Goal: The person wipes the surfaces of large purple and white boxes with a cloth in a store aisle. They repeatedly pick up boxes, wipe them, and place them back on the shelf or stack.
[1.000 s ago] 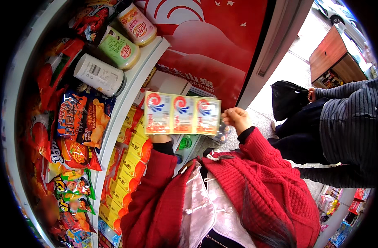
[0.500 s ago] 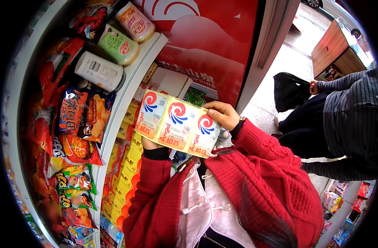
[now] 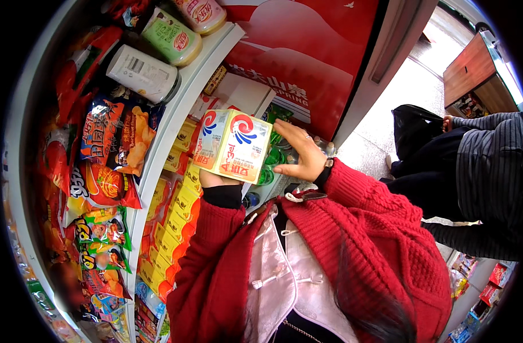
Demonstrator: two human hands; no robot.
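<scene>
A strip of flat sachets (image 3: 243, 150), white and pale yellow with red and blue swirls and orange-red lower ends, is in front of me, bent at a crease so that two panels face up. My left hand (image 3: 215, 179) holds it from below; most of its fingers are hidden behind the strip. Just right of the sachets, my right hand (image 3: 302, 154) is open, its fingers stretched out and thumb apart. Its fingertips are by the strip's right edge; I cannot tell whether they touch it.
Left stands a curved white shelf (image 3: 158, 143) with snack bags (image 3: 104, 186) and tubs (image 3: 142, 74). Below it are stacked yellow boxes (image 3: 175, 223) and green bottles (image 3: 267, 171). A red printed panel (image 3: 307, 51) is behind. At right, a person in stripes (image 3: 490, 171) holds a black bag (image 3: 413, 134).
My right hand has let go of the strip's right end and opened beside it. The strip has gone from three panels spread out to a bent shape with two showing.
</scene>
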